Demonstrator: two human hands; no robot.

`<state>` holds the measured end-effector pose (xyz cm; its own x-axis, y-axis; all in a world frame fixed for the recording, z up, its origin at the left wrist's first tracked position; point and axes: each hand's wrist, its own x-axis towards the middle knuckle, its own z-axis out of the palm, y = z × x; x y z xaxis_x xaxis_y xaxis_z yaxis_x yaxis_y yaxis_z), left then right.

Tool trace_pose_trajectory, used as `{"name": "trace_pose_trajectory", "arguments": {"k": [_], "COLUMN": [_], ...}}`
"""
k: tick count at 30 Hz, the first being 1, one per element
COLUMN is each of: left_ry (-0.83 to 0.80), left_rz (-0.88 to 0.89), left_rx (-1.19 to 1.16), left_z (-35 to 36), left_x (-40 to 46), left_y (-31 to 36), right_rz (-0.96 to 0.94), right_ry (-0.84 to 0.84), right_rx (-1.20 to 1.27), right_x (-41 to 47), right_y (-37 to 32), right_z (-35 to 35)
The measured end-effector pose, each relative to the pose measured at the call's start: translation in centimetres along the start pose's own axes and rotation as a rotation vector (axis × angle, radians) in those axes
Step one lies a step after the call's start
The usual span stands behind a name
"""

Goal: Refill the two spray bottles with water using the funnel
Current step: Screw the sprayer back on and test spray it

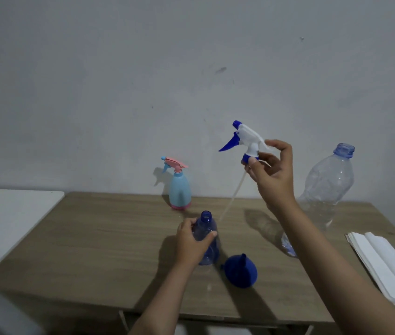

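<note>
Hands first: the right hand [270, 169] pinches the sprayer [245, 141] aloft, tube dangling; the left hand [191, 240] grips the blue bottle [207, 247], open-necked, upright on the wooden table [95, 250]. Funnel [240, 270] just beside it, pastel bottle [179, 189] behind, clear bottle [324, 187] and napkins [382, 264] to the right, grey wall [143, 68] beyond

Blue bottle [207, 240]: left side and lower middle hidden behind the left hand [190, 240]; its contents cannot be told.
Large clear bottle [322, 189]: lower left part covered by the right forearm [312, 243]; water level unclear.
Spray head [246, 141]: collar partly hidden by the fingers [254, 163] of the right hand's grip.
Stack of paper [385, 264]: cut off by the right edge.
White surface [10, 226]: cut off at left.
Desk [107, 250]: front edge and right corner run out of view.
Pale shape [3, 315], bottom left: blurred, unidentifiable.
</note>
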<state>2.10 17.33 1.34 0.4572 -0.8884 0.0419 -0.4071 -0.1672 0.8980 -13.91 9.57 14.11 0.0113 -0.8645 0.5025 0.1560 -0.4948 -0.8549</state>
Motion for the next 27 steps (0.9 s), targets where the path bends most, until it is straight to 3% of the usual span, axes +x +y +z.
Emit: {"name": "trace_pose_trajectory", "arguments": {"k": [8,12,21,27], "left_ry": [-0.043,-0.038,-0.028,-0.018], "left_rz": [-0.003,-0.007,0.002,0.012], "left_rx": [0.002,0.015,-0.071,-0.141], "left_z": [-0.1,0.0,0.5,1.1], "left_x": [0.0,0.1,0.4,1.0], "left_y": [0.1,0.0,-0.8,-1.8], "right_rz": [-0.040,-0.031,0.263,0.314], "right_ry": [-0.039,-0.136,-0.370,-0.493], "right_rx": [-0.015,-0.033,-0.141,-0.194], "right_x": [-0.3,-1.5,-4.9,-5.5], "right_y": [1.1,2.9,7.9,8.7], "right_z": [3.0,3.8,2.9,2.7]}}
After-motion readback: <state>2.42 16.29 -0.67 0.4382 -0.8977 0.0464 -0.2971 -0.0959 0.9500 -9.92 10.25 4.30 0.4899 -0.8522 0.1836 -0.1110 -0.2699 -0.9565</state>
